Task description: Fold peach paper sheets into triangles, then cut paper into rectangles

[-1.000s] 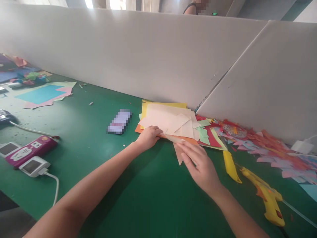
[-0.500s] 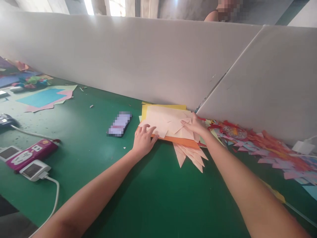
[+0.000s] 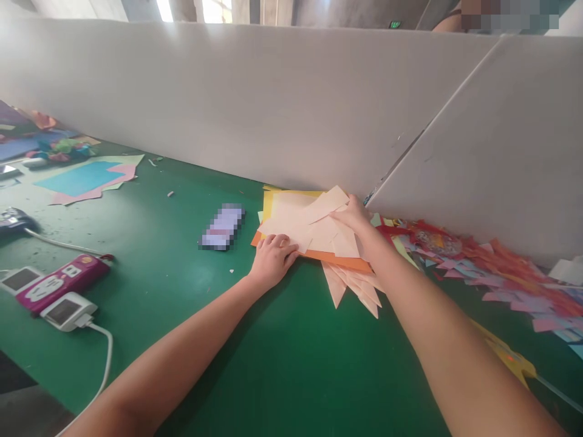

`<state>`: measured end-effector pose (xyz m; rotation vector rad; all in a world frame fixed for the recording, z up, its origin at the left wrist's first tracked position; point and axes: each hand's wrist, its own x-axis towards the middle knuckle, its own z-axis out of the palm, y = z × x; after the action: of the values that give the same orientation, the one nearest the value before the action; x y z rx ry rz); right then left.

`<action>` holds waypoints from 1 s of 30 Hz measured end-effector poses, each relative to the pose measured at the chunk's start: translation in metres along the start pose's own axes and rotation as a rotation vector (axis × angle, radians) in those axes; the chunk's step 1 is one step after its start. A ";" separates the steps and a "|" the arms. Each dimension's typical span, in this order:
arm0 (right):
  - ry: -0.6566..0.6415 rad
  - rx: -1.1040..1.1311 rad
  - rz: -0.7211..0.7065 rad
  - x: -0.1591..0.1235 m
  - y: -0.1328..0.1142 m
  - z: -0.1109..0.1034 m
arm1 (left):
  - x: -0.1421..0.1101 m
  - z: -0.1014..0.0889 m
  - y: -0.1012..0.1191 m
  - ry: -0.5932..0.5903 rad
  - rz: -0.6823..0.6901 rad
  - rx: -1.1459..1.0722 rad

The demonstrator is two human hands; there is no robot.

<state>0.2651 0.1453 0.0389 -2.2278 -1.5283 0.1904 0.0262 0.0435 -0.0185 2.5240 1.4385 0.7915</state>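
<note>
Now, mid-frame, my left hand [image 3: 271, 263] rests, fingers loosely together, on flat cream paper sheets [image 3: 289, 212]. My right hand [image 3: 357, 215] touches them; clamped, I cannot tell.

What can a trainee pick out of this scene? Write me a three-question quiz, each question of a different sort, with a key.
1. True or false: the left hand touches the paper stack.
2. Which item lies between the purple power strip and the paper stack? A) glue gun; B) phone; C) red scraps
3. Fill in the colour: pale pointed pieces stick out past the near edge of the ____ sheet.

Key: 1. True; 2. B; 3. orange
</note>
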 end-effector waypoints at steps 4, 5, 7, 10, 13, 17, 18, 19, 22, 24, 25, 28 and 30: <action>-0.057 0.126 -0.119 0.005 0.001 -0.008 | 0.001 -0.001 -0.001 0.014 -0.007 -0.053; -0.070 0.159 -0.148 0.004 0.002 -0.010 | 0.000 -0.001 -0.001 0.019 -0.008 -0.067; -0.090 0.220 -0.198 0.003 0.005 -0.014 | 0.000 -0.002 -0.002 0.031 -0.013 -0.095; -0.107 0.309 -0.265 -0.001 0.008 -0.021 | 0.004 -0.004 -0.004 0.086 -0.054 -0.134; -0.118 0.381 -0.329 -0.009 0.006 -0.027 | 0.020 -0.009 -0.003 0.232 -0.149 -0.242; -0.137 0.455 -0.394 -0.024 -0.005 -0.032 | 0.056 -0.019 0.003 0.226 -0.230 -0.392; -0.134 0.473 -0.407 -0.029 -0.009 -0.033 | 0.064 -0.021 0.004 0.213 -0.240 -0.427; -0.128 0.487 -0.415 -0.033 -0.012 -0.032 | 0.071 -0.022 0.006 0.199 -0.250 -0.477; -0.087 0.523 -0.436 -0.045 -0.021 -0.029 | 0.083 -0.023 0.008 0.187 -0.317 -0.650; -0.041 0.534 -0.442 -0.050 -0.025 -0.026 | 0.086 -0.022 0.009 0.194 -0.337 -0.702; -0.008 0.533 -0.441 -0.051 -0.026 -0.025 | 0.086 -0.021 0.009 0.207 -0.345 -0.723; 0.111 0.514 -0.423 -0.050 -0.027 -0.027 | 0.085 -0.021 0.006 0.285 -0.405 -0.858; 0.189 0.502 -0.421 -0.046 -0.026 -0.033 | 0.083 -0.023 0.004 0.335 -0.448 -0.961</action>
<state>0.2367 0.1026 0.0734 -1.4659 -1.5921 0.2002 0.0513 0.1069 0.0340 1.3494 1.1882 1.4039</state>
